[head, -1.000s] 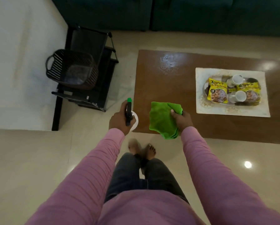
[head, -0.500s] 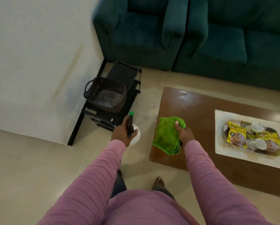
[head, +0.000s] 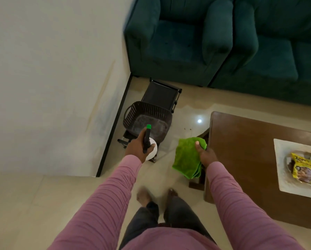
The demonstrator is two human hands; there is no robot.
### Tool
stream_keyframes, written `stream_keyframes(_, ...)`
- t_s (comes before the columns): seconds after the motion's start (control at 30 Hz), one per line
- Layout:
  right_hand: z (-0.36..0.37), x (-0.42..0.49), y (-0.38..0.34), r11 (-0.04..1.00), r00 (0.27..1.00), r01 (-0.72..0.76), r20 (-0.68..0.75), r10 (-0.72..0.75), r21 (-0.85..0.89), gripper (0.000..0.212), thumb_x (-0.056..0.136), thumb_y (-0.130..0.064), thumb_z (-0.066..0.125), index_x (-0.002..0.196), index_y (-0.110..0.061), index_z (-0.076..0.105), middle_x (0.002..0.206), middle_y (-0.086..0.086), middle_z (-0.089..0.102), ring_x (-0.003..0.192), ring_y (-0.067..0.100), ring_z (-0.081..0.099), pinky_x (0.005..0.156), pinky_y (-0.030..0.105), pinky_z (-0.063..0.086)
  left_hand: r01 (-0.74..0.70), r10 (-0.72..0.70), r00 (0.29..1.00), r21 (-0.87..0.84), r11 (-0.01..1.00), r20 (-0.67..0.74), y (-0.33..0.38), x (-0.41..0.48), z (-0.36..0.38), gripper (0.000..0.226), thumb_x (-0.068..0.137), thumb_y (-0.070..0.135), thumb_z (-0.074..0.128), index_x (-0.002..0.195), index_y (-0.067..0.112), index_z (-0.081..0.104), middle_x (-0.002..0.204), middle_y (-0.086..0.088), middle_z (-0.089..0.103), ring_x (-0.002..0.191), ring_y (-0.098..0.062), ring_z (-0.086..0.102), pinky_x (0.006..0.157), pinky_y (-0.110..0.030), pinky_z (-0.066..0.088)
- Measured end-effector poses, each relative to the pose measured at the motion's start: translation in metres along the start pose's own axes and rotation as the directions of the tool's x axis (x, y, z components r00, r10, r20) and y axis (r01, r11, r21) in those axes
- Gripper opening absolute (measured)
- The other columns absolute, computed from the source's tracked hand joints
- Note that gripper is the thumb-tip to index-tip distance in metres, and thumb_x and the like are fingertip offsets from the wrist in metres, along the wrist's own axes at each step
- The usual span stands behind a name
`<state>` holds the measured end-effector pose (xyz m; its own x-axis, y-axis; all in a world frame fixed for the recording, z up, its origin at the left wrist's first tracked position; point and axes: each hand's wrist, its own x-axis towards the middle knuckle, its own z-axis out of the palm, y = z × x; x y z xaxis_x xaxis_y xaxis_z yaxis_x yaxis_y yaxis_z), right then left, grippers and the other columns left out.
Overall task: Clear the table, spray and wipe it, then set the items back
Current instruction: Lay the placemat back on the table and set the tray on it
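My left hand (head: pixel 137 147) grips a spray bottle (head: pixel 147 138) with a black head, green nozzle tip and white body, held just in front of a dark woven basket (head: pixel 147 118). My right hand (head: pixel 204 153) holds a folded green cloth (head: pixel 187 156) that hangs down beside the left end of the brown wooden table (head: pixel 250 152). At the table's right sits a white placemat (head: pixel 284 170) with a tray holding yellow snack packets (head: pixel 301 167), partly cut off by the frame edge.
The basket rests on a black metal rack (head: pixel 160 95) against the white wall. Dark green sofas (head: pixel 214 38) stand behind the rack and table. My bare feet are on the pale tiled floor (head: pixel 43 204) left of the table.
I have stepped left, away from the table toward the rack. Both hands, with the bottle and cloth, have come off the table edge, and the bottle now lies over the basket's near side.
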<state>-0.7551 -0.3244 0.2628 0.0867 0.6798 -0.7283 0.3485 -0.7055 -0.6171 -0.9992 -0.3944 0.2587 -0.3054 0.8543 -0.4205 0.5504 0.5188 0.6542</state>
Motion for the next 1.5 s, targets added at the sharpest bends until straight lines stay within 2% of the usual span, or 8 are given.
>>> stream_keyframes(0.17,0.027,0.018,-0.021,0.999,0.999,-0.035,-0.014,0.035,0.006,0.059,0.092,-0.047,0.053,0.134,-0.005,0.048,0.135,0.018,0.053,0.122,0.038,0.051,0.106,0.047,0.039,-0.016,0.016,1.000,-0.006,1.000,0.002,-0.007,0.040,-0.032,0.076,0.086,0.029,0.070,0.147,0.035,0.027,0.113,-0.011,0.067,0.107,-0.035,0.062,0.099,-0.049,0.048)
stream_keyframes(0.37,0.057,0.054,-0.055,0.999,0.999,-0.052,-0.009,0.052,-0.005,0.060,0.093,-0.049,0.050,0.135,-0.005,0.047,0.136,0.019,0.052,0.123,0.038,0.050,0.106,0.046,0.037,-0.030,0.029,0.999,0.056,0.998,0.024,0.002,0.092,-0.058,0.076,0.089,0.027,0.068,0.151,0.029,0.024,0.121,-0.014,0.063,0.113,-0.035,0.059,0.102,-0.044,0.044)
stream_keyframes(0.6,0.093,0.106,-0.100,0.995,0.997,-0.071,0.024,0.072,-0.067,0.055,0.095,-0.044,0.050,0.135,-0.006,0.047,0.137,0.018,0.051,0.124,0.038,0.049,0.103,0.044,0.038,0.000,-0.004,0.998,0.070,0.998,0.061,0.005,0.165,-0.065,0.077,0.090,0.027,0.066,0.151,0.029,0.020,0.123,-0.012,0.062,0.111,-0.033,0.060,0.102,-0.042,0.044)
stream_keyframes(0.77,0.125,0.148,-0.111,0.991,0.992,-0.110,0.052,0.114,-0.078,0.054,0.093,-0.045,0.054,0.133,-0.009,0.049,0.134,0.015,0.054,0.121,0.036,0.051,0.104,0.045,0.039,0.015,-0.018,0.995,0.031,0.999,0.096,-0.016,0.222,-0.052,0.074,0.089,0.024,0.069,0.149,0.034,0.027,0.124,-0.009,0.060,0.111,-0.030,0.060,0.104,-0.045,0.046)
stream_keyframes(0.97,0.162,0.210,-0.092,0.981,0.982,-0.169,0.071,0.176,-0.099,0.053,0.077,-0.012,0.077,0.125,-0.004,0.055,0.122,0.015,0.062,0.112,0.033,0.059,0.099,0.046,0.046,-0.014,-0.014,0.979,0.137,0.991,0.203,-0.063,0.294,-0.017,0.074,0.092,0.026,0.064,0.148,0.047,0.020,0.125,-0.009,0.061,0.113,-0.031,0.059,0.101,-0.042,0.045)
stream_keyframes(1.23,0.234,0.274,-0.083,0.970,0.991,-0.096,0.067,0.113,-0.225,0.039,0.086,-0.007,0.065,0.124,-0.008,0.057,0.110,0.008,0.064,0.100,0.024,0.059,0.084,0.030,0.045,-0.039,0.014,0.960,0.084,0.996,0.280,-0.123,0.344,0.014,0.072,0.094,0.025,0.059,0.147,0.048,0.017,0.134,-0.007,0.056,0.120,-0.027,0.056,0.106,-0.041,0.043)
stream_keyframes(1.37,0.261,0.295,-0.073,0.985,0.979,-0.138,0.136,0.152,-0.107,0.040,0.085,-0.005,0.066,0.124,-0.007,0.057,0.117,0.009,0.064,0.105,0.024,0.061,0.091,0.036,0.049,-0.064,0.033,0.955,0.095,0.993,0.293,-0.139,0.344,0.025,0.075,0.093,0.026,0.060,0.148,0.048,0.014,0.141,-0.006,0.051,0.127,-0.027,0.052,0.111,-0.043,0.038)
stream_keyframes(1.5,0.260,0.321,-0.044,0.964,0.967,-0.253,0.006,0.255,-0.082,0.047,0.084,-0.008,0.066,0.130,-0.006,0.053,0.122,0.006,0.061,0.113,0.024,0.056,0.104,0.039,0.042,-0.063,0.028,0.947,0.102,0.993,0.319,-0.147,0.347,0.035,0.075,0.094,0.034,0.058,0.145,0.056,0.007,0.139,-0.009,0.053,0.123,-0.029,0.054,0.108,-0.044,0.041)
